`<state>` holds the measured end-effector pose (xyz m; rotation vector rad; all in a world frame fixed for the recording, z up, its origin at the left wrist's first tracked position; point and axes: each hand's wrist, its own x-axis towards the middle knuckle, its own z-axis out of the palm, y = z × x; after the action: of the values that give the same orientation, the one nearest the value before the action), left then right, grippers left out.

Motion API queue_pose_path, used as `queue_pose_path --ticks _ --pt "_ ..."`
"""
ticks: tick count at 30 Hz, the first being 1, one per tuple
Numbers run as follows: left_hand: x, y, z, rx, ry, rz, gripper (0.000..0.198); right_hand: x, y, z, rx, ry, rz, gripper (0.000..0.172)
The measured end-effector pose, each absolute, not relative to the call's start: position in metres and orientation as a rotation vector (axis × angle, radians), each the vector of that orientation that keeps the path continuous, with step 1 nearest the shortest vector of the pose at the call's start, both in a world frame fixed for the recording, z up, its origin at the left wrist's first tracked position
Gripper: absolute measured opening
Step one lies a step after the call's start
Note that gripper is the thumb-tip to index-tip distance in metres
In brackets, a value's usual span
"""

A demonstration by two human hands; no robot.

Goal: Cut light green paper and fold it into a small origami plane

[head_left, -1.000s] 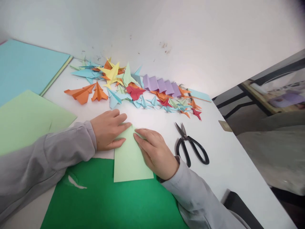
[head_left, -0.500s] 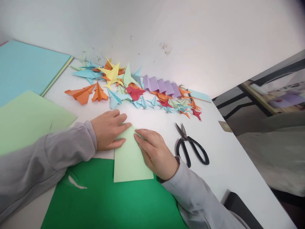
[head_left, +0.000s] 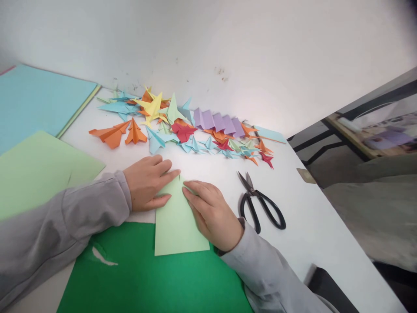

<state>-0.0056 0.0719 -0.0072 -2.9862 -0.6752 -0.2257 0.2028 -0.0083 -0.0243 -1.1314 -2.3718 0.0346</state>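
Note:
A light green sheet of paper (head_left: 177, 230) lies upright before me, its lower part over a green sheet (head_left: 156, 278). Across its upper left edge rests my left hand (head_left: 148, 182), index finger and thumb stretched apart and touching the paper. My right hand (head_left: 211, 213) has its fingers pressed together on the paper's right edge, near the top. A short dark mark or slit shows at the top between the fingertips. To the right of that hand lie black-handled scissors (head_left: 260, 202), blades slightly apart. The paper's right side is partly hidden under my right hand.
Several folded paper planes (head_left: 153, 106) and a purple pleated strip (head_left: 218, 121) line the wall. Blue sheets (head_left: 48, 100) and a larger light green sheet (head_left: 42, 169) lie at left. A black object (head_left: 329, 287) sits near the table's right edge.
The whole view has shifted slightly, so the table things appear a little lower. Both hands keep nearly the same place on the light green paper.

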Motion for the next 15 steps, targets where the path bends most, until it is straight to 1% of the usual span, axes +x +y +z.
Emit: queue_pose_path --ticks 5,15 --pt "-0.0065 0.0727 -0.0086 -2.992 -0.658 -0.246 0.047 0.2029 -0.0085 -0.0252 -1.123 -2.373 0.022 0.03" --pt "-0.0067 0.0732 -0.0088 -2.999 -0.65 -0.257 0.048 0.2029 -0.0087 -0.0244 -1.132 -2.365 0.036 0.031"
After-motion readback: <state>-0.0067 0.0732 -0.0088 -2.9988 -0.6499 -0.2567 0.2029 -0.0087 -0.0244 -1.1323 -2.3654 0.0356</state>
